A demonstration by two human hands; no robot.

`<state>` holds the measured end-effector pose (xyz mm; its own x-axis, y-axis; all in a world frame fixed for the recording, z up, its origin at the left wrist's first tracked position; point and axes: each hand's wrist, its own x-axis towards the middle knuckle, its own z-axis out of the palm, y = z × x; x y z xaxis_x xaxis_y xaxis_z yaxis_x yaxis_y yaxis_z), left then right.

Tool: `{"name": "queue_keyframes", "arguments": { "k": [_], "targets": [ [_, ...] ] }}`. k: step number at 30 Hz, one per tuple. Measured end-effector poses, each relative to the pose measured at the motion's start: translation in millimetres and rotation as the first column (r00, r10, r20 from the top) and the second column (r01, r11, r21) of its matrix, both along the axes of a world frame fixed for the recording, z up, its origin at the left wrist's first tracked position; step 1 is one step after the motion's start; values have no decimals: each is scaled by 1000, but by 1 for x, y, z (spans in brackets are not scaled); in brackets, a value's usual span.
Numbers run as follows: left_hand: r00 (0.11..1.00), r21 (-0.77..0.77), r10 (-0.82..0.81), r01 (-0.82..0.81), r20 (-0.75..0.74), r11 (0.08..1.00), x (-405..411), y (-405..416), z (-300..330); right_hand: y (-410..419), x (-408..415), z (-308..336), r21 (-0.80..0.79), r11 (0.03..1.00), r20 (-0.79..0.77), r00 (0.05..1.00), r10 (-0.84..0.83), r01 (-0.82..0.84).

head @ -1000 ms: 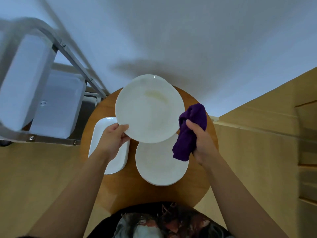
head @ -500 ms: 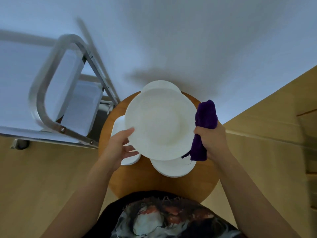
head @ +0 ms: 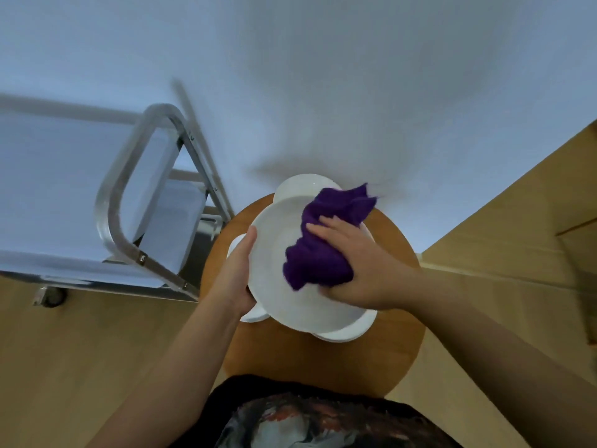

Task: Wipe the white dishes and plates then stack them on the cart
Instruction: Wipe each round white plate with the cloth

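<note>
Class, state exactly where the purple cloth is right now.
In the head view, the purple cloth lies right of centre on the held white plate, pressed by the right hand, above the round wooden table.

The left hand [head: 237,273] holds a round white ceramic plate [head: 290,302] by its left rim above a round wooden desk [head: 323,360]. The right hand [head: 358,270] presses a bunched purple cloth [head: 326,244] onto the plate's face. More white dishes [head: 305,185] lie beneath. A silver metal cart [head: 122,202] stands left.
</note>
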<state>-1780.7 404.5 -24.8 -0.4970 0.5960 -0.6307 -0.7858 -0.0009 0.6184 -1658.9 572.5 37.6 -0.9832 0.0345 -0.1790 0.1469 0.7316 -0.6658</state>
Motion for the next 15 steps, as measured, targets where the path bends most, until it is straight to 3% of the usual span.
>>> {"name": "queue_keyframes", "arguments": {
  "k": [3,5,9,13,15],
  "targets": [
    [996,86,-49,43,72,995,-2,4,11,-30,-2,-17,22,958,120,952,281,-286],
    [998,68,-38,35,41,997,-3,6,15,-41,-4,-28,74,950,64,952,298,-303],
    [997,-10,-76,76,-9,997,3,5,19,-38,-15,-36,347,884,-88,928,362,-312],
    [992,51,-123,124,-21,991,12,7,24,-12,-24,-33,640,679,-146,811,566,-359],
    [994,95,-104,107,-37,990,14,6,27,4,-26,-34,698,626,-112,811,574,-347]
  ]
}}
